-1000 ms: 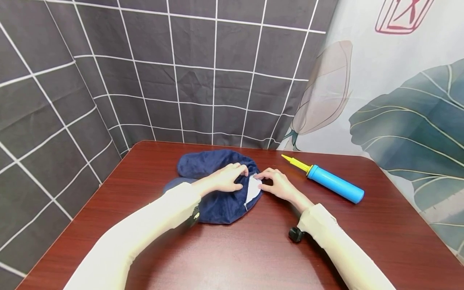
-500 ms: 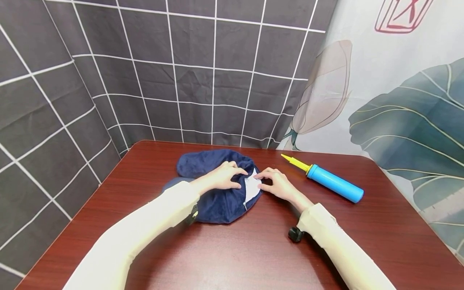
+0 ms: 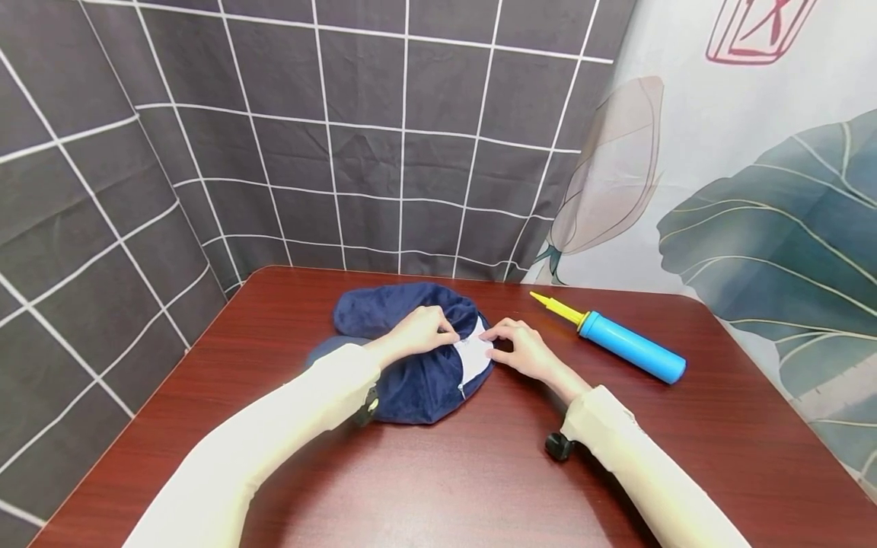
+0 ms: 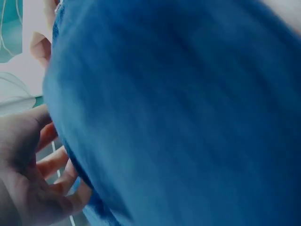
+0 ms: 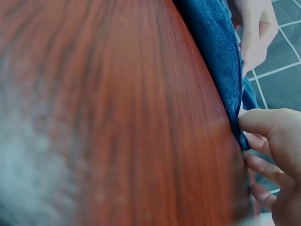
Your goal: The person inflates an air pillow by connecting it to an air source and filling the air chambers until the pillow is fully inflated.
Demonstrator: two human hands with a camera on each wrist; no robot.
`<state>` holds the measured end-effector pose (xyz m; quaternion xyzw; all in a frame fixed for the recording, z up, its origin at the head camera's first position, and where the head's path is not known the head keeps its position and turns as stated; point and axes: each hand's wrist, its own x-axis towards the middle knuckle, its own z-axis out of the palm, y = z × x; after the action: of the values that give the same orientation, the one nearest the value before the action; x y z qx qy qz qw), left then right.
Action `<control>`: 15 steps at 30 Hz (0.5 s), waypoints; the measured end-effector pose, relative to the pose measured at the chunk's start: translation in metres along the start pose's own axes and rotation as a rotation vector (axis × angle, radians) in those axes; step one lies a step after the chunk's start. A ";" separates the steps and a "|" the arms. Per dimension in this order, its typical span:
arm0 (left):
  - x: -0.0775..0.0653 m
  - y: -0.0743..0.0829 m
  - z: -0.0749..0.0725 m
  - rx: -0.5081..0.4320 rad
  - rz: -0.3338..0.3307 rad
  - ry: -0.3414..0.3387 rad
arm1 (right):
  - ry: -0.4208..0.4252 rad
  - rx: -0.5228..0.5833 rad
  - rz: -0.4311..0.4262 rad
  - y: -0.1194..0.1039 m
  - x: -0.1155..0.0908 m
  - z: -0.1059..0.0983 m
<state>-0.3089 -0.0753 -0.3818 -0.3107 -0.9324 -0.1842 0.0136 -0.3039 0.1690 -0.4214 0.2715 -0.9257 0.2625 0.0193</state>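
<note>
A navy, plush U-shaped neck pillow (image 3: pixel 428 388) lies on the table, its two arms pointing left. The zipper on its right end is undone, and white inner material (image 3: pixel 473 356) shows in the gap. With thumb and fingers together, my left hand (image 3: pixel 419 330) pinches the cover at the left edge of this gap. My right hand (image 3: pixel 524 348) grips the opposite edge between thumb and fingers; in the right wrist view, the right thumb (image 5: pixel 261 121) presses on the blue plush rim. Below the hands hangs the small zipper pull (image 3: pixel 462 390).
A blue hand pump (image 3: pixel 630 346) with a yellow nozzle (image 3: pixel 558 306) lies to the right of the pillow on the reddish wooden table (image 3: pixel 438 487). Behind stand a dark grid-patterned curtain (image 3: pixel 363 160) and a white leaf-print curtain (image 3: pixel 617 251).
My left fingers have closed from spread to a pinch at the zipper edge, and the white gap has widened to the left. The right hand has stayed in place.
</note>
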 end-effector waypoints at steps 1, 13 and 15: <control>0.001 0.001 0.000 -0.007 -0.026 -0.004 | -0.001 0.002 0.004 -0.001 0.000 0.000; 0.001 0.000 0.007 -0.066 -0.103 -0.008 | 0.028 -0.012 0.026 -0.011 -0.006 0.001; 0.000 -0.001 0.008 -0.083 -0.122 -0.006 | 0.036 -0.020 0.024 -0.013 -0.007 0.001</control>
<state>-0.3090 -0.0728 -0.3891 -0.2542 -0.9412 -0.2222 -0.0131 -0.2910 0.1626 -0.4172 0.2552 -0.9310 0.2584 0.0357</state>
